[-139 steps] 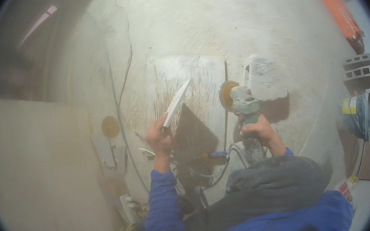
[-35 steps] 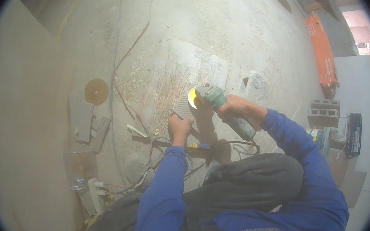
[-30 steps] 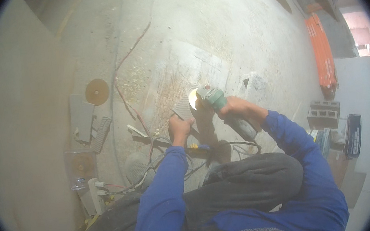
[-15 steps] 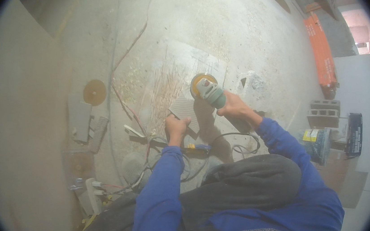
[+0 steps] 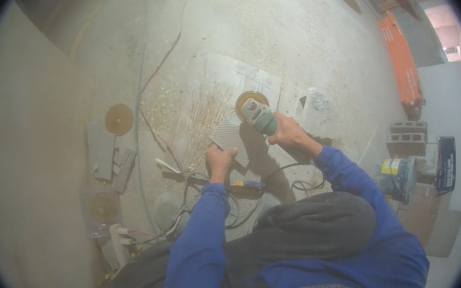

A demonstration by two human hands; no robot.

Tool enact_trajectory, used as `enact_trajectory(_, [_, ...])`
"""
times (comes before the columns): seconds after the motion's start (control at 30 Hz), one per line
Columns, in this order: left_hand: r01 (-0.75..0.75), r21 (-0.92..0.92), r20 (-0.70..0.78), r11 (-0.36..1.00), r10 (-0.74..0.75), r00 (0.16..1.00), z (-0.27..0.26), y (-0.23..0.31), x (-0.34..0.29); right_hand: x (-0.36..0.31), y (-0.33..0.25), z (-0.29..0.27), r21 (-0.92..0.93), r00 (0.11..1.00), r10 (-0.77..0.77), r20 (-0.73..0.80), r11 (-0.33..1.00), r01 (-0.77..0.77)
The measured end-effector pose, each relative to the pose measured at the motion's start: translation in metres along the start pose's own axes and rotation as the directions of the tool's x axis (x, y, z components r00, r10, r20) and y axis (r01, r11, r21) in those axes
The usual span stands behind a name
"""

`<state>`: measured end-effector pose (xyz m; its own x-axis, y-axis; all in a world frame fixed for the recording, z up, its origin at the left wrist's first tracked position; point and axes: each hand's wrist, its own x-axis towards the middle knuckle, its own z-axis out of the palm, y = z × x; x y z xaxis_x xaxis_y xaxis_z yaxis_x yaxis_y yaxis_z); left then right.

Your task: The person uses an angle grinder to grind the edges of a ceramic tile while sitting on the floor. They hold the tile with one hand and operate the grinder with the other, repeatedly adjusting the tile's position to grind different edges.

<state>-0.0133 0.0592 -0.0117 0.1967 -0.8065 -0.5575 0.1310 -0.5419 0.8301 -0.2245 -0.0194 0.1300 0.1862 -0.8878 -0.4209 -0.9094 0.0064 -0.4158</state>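
Observation:
My right hand (image 5: 289,132) is wrapped round the body of a green and grey angle grinder (image 5: 259,117). Its yellowish disc (image 5: 251,102) lies over a large pale board (image 5: 257,79) on the floor, close to the far corner of a ribbed tile piece (image 5: 228,137); whether disc and tile touch, I cannot tell. My left hand (image 5: 220,159) grips the near left edge of that tile, thumb on top and the other fingers mostly hidden. Scored reddish lines (image 5: 205,113) cover the board's left part. Dust hazes the whole scene.
Cables (image 5: 238,222) loop between my legs and the board, beside a blue and yellow tool (image 5: 249,185). Leftward lie a loose disc (image 5: 119,119) and tile offcuts (image 5: 101,149). Hollow blocks (image 5: 407,144), a bucket (image 5: 397,177) and an orange stack (image 5: 400,61) stand at right.
The grinder's head has shifted very slightly left and nearer to me, with my right hand following. My left hand still holds the tile. The view has moved a little.

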Motion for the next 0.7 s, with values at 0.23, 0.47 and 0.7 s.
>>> enact_trajectory(0.23, [0.010,-0.008,0.005,1.000,-0.010,1.000,-0.001,0.000,0.000,-0.002,0.004,0.001,-0.023,1.000,0.006,-0.011,1.000,-0.006])
enact_trajectory(0.47, [0.026,-0.081,0.058,0.996,-0.021,0.998,-0.003,-0.001,-0.002,-0.008,-0.004,-0.003,0.011,0.999,0.028,0.019,1.000,-0.029])
enact_trajectory(0.7, [-0.023,0.050,0.184,0.998,0.013,0.983,-0.015,0.006,0.020,-0.022,-0.007,-0.005,0.030,0.995,0.102,-0.022,0.994,-0.101])
